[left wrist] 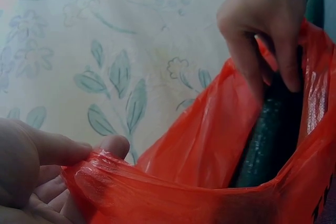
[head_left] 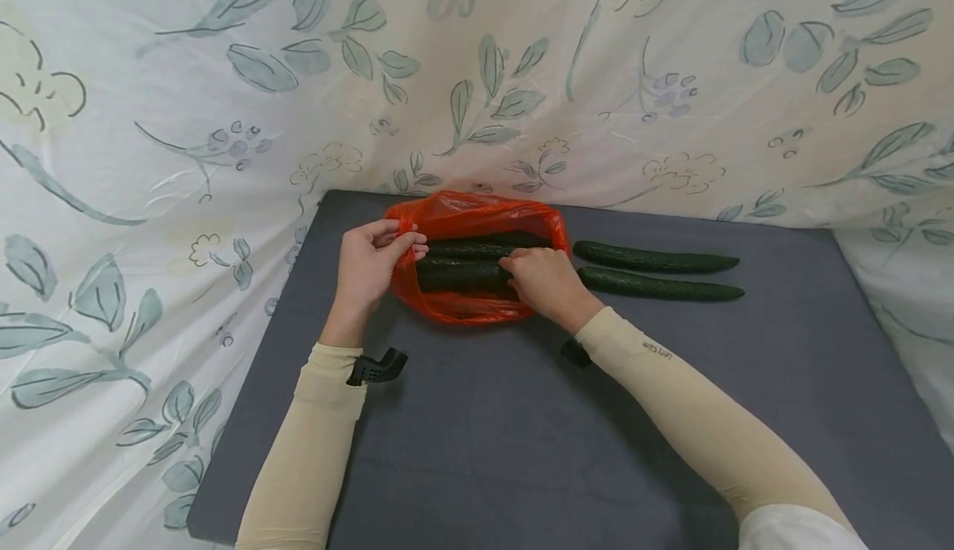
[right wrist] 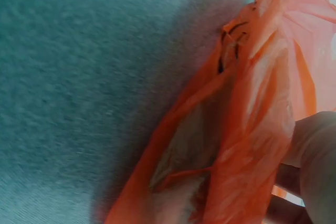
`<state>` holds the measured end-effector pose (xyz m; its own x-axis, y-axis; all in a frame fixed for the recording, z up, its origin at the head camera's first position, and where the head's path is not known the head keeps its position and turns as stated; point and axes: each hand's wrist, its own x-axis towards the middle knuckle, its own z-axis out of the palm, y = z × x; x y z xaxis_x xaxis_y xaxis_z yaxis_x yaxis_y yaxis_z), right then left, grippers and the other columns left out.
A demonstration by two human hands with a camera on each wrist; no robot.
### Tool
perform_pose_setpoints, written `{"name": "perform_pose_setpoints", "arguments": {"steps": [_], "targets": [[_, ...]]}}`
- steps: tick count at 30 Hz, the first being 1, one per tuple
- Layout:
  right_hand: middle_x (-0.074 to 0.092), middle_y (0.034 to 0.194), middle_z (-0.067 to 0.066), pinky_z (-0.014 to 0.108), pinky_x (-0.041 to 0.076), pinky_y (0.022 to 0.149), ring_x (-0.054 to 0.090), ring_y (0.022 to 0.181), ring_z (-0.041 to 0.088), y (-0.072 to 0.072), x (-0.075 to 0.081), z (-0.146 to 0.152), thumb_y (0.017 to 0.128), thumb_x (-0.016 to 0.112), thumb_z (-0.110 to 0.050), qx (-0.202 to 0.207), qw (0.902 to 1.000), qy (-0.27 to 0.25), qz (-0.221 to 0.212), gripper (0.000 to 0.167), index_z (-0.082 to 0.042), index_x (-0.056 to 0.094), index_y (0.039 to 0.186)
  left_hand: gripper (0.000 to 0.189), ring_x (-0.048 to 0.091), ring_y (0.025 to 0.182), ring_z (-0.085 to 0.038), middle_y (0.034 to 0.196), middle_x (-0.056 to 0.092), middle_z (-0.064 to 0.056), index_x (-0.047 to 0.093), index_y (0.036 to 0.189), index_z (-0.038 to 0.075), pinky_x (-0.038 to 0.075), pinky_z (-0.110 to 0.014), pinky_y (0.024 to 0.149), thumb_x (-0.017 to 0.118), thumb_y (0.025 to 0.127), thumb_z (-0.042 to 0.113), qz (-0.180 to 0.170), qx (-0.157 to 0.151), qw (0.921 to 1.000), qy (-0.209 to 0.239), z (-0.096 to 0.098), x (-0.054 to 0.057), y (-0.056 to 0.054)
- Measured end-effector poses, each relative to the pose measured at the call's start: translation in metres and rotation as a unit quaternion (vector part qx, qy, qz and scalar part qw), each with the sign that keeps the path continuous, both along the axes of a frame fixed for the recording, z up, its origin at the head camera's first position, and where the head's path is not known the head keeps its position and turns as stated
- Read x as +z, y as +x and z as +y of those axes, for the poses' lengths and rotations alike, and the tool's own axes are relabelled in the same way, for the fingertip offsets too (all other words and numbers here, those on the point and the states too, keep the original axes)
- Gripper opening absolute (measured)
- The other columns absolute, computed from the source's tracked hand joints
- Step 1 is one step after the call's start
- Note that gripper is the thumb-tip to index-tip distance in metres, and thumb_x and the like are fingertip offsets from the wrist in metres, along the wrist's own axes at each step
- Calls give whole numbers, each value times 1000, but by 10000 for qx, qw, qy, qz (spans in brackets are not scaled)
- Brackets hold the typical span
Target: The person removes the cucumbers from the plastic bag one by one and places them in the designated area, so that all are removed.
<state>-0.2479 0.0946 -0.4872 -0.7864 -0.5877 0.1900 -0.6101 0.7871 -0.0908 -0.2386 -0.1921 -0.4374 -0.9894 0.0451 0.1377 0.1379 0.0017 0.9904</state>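
Observation:
A red plastic bag [head_left: 477, 212] lies on its side with its mouth spread, and dark green cucumbers [head_left: 465, 250] show inside it. My left hand [head_left: 370, 262] pinches the bag's left rim between thumb and fingers; the left wrist view shows the film [left wrist: 113, 182] held there. Reaching into the mouth, my right hand [head_left: 547, 283] grips the end of the nearest cucumber [head_left: 462, 277]. In the left wrist view the right hand's fingers [left wrist: 287, 59] curl over that cucumber [left wrist: 262, 140]. The right wrist view shows mostly bag film [right wrist: 252, 145], with the cucumber hidden.
Two more cucumbers, an upper one [head_left: 656, 258] and a lower one [head_left: 659, 284], lie side by side right of the bag. All stand on a dark grey table [head_left: 477, 417]. A leaf-patterned cloth [head_left: 477, 78] hangs behind and at the sides.

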Motion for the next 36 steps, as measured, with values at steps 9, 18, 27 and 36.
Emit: {"name": "perform_pose_setpoints", "arguments": {"steps": [9, 18, 27, 36], "targets": [[79, 114, 10, 47, 67, 68, 76, 91, 29, 0, 14, -2, 94, 87, -12, 50, 9994, -255, 230, 31, -9, 81, 124, 33, 81, 80, -22, 108, 75, -32, 66, 131, -18, 66, -39, 82, 72, 104, -1, -16, 16, 10000, 73, -1, 3, 1], [79, 120, 9, 47, 66, 68, 76, 94, 31, -1, 21, 2, 96, 85, -12, 33, 9990, -292, 328, 34, -9, 80, 129, 32, 80, 80, -20, 108, 76, -31, 67, 131, -17, 65, -42, 83, 72, 104, -1, -28, -11, 10000, 51, -2, 3, 2], [78, 124, 9, 47, 66, 67, 76, 103, 31, -1, 33, 1, 96, 85, -13, 20, 9981, -381, 485, 35, -10, 80, 131, 33, 80, 80, -20, 108, 76, -29, 67, 131, -17, 66, -39, 82, 72, 104, 0, -39, -21, 10000, 76, -2, 5, 1], [78, 124, 9, 44, 66, 65, 74, 106, 30, -3, 28, -8, 97, 83, -10, 133, 9980, -376, 500, 35, -9, 79, 132, 32, 80, 79, -19, 108, 77, -29, 67, 133, -16, 66, -38, 82, 71, 104, -1, -102, 34, 9999, 53, 0, 7, 3]]}}
